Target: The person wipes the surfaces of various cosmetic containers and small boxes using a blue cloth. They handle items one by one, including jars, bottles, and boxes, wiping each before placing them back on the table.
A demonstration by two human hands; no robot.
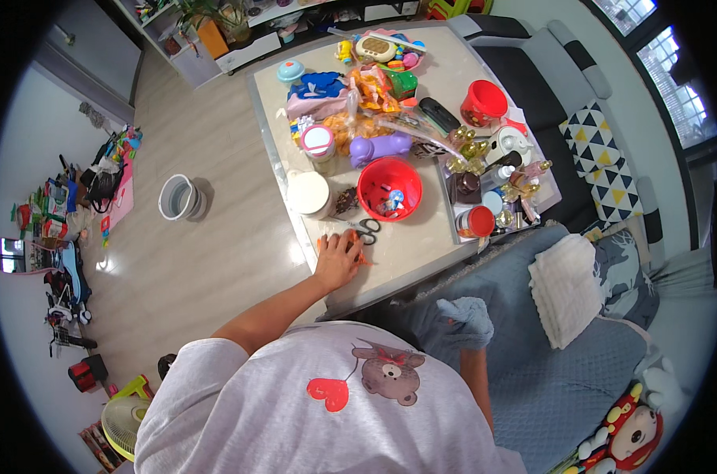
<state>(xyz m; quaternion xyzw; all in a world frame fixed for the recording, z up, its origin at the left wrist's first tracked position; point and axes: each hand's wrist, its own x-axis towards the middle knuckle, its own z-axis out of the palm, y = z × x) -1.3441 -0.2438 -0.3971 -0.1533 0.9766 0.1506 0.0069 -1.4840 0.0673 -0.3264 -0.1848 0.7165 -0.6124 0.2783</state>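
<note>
Near the table's front corner, my left hand lies palm down with its fingers bent over an orange plastic wrapper. Black-handled scissors lie just beyond those fingertips. My right hand, off the table's front edge, is covered by a grey-blue cloth, which bunches around it and hides most of the fingers. Beyond the scissors stands a red bowl with small blue and pale pieces inside. A jar with a cream lid is to its left.
On the table stand a purple toy, a red bucket, bagged orange items and a tray of bottles. A grey bin is on the floor at left. A sofa bed with a white towel lies at right.
</note>
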